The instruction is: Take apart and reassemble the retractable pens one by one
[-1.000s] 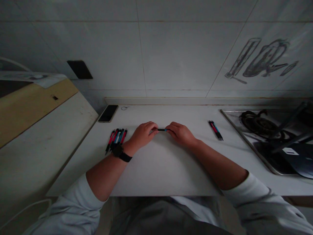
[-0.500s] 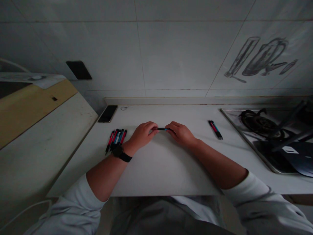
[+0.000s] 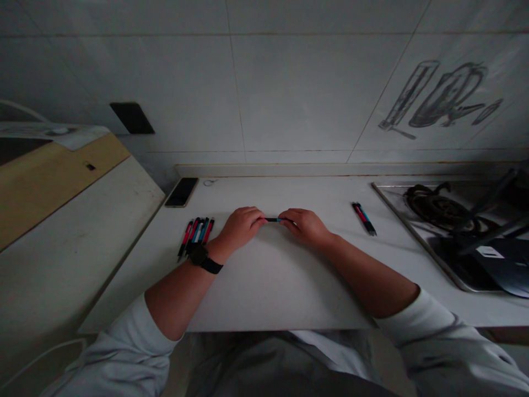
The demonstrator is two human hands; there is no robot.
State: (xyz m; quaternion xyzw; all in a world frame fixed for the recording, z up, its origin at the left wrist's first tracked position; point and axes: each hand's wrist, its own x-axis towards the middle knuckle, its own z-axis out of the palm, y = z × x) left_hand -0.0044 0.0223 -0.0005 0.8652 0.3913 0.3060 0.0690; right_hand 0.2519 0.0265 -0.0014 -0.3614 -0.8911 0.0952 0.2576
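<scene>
Black-and-blue pen (image 3: pixel 272 220), centre of frame, sits between the two hands; long axis runs roughly left–right, in line from fingertips to fingertips. Left hand (image 3: pixel 243 227): fingers drawn together, pinching the left end. Right hand (image 3: pixel 306 225): likewise closed on the blue right end. Neither hand is nearer; only a short black middle shows, both tips hidden. Whether the pen touches the white countertop (image 3: pixel 273 292): cannot tell. Pen cluster (image 3: pixel 200 232), left of centre, lies just beside the left wrist; pen pair (image 3: pixel 364 219), right of centre, well apart from the right hand.
</scene>
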